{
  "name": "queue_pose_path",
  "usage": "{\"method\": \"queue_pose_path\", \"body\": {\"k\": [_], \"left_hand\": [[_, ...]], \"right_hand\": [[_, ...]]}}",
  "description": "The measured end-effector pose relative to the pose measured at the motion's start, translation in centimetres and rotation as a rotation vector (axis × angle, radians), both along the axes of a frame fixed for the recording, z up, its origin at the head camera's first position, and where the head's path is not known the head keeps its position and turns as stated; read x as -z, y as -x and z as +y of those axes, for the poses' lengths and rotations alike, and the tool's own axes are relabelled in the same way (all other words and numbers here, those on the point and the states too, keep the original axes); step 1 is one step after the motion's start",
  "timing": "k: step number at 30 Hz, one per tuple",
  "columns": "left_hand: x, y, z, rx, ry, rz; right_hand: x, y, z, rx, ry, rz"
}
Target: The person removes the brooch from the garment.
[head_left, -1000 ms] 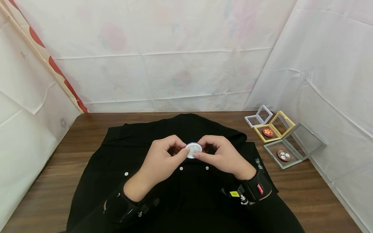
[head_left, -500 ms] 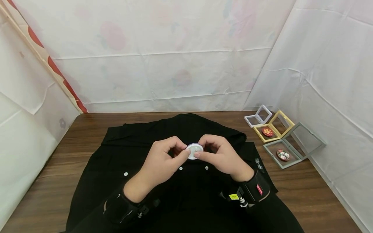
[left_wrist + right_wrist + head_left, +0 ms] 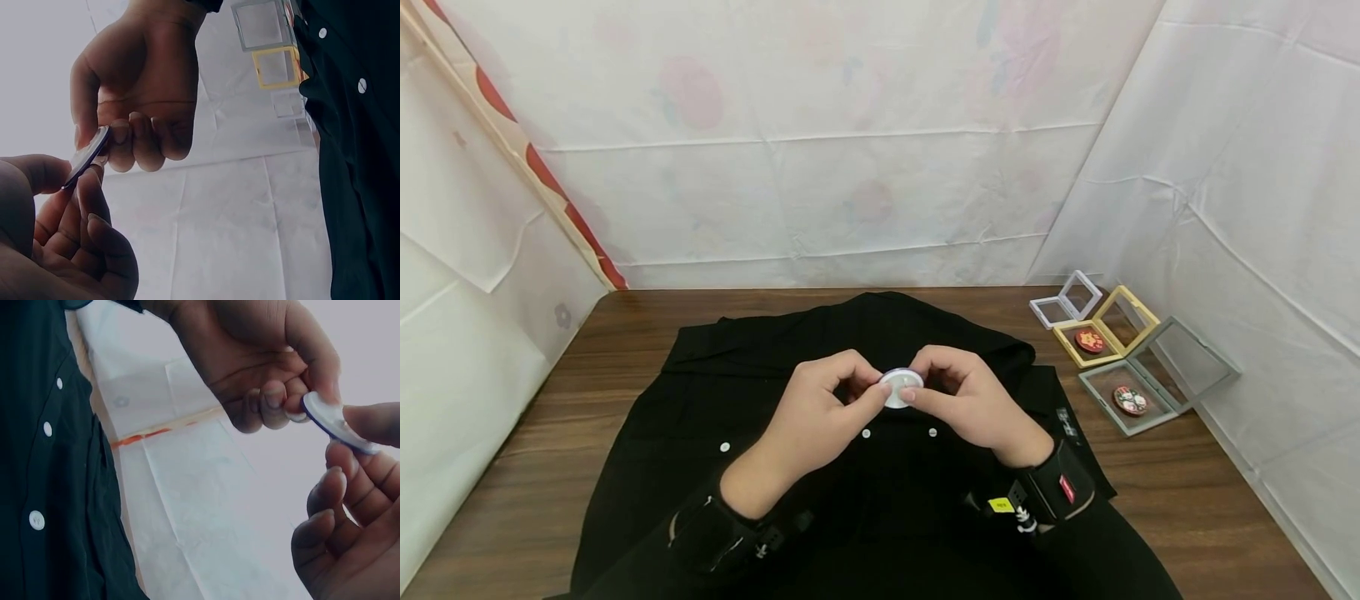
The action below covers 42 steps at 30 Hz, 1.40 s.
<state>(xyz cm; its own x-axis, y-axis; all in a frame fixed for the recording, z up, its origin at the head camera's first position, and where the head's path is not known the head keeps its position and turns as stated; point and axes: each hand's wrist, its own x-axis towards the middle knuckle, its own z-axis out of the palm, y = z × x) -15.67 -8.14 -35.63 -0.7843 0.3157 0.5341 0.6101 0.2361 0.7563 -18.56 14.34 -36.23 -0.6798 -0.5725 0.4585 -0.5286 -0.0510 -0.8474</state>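
A small round badge (image 3: 895, 385) is held up between both hands, above the black shirt (image 3: 880, 325). Its white back faces the head camera; a blue rim edge shows on the badge (image 3: 331, 427) in the right wrist view. My left hand (image 3: 820, 412) pinches its left side between thumb and curled fingers. From the other side my right hand (image 3: 981, 408) pinches it, the thumb lying on the white back. In the left wrist view the badge (image 3: 86, 157) is seen nearly edge-on. Its front is hidden from the head view.
At the right of the wooden table (image 3: 512, 467) three hinged frame cases stand opened: white (image 3: 1052, 312), yellow (image 3: 1078, 360) and grey (image 3: 1127, 427). A red badge (image 3: 1089, 340) lies in the yellow one, a patterned badge (image 3: 1130, 400) in the grey. White cloth (image 3: 820, 192) encloses the table.
The badge has shifted very slightly to the right, and the right thumb lies a little farther over its back. Both hands otherwise keep their grip and place.
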Motion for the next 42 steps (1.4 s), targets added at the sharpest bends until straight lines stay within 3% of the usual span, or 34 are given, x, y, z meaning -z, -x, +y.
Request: {"method": "queue_pose_path", "body": {"k": [14, 18, 25, 29, 36, 42], "left_hand": [[0.1, 0.1, -0.1, -0.006, 0.034, 0.134], [0.1, 0.1, 0.0, 0.033, 0.029, 0.197], [0.2, 0.0, 0.3, 0.081, 0.084, 0.355], [0.2, 0.0, 0.3, 0.098, 0.106, 0.405], [0.2, -0.1, 0.5, 0.117, 0.107, 0.412], [0.3, 0.0, 0.7, 0.109, 0.100, 0.381]], "right_hand": [[0.1, 0.4, 0.5, 0.009, -0.067, 0.054], [0.1, 0.5, 0.7, -0.037, -0.103, 0.021], [-0.1, 0.9, 0.6, -0.201, -0.159, -0.068], [0.0, 1.1, 0.8, -0.249, -0.191, -0.086], [0.1, 1.1, 0.9, -0.319, -0.191, -0.134], [0.1, 1.2, 1.2, -0.301, -0.209, -0.124]]}}
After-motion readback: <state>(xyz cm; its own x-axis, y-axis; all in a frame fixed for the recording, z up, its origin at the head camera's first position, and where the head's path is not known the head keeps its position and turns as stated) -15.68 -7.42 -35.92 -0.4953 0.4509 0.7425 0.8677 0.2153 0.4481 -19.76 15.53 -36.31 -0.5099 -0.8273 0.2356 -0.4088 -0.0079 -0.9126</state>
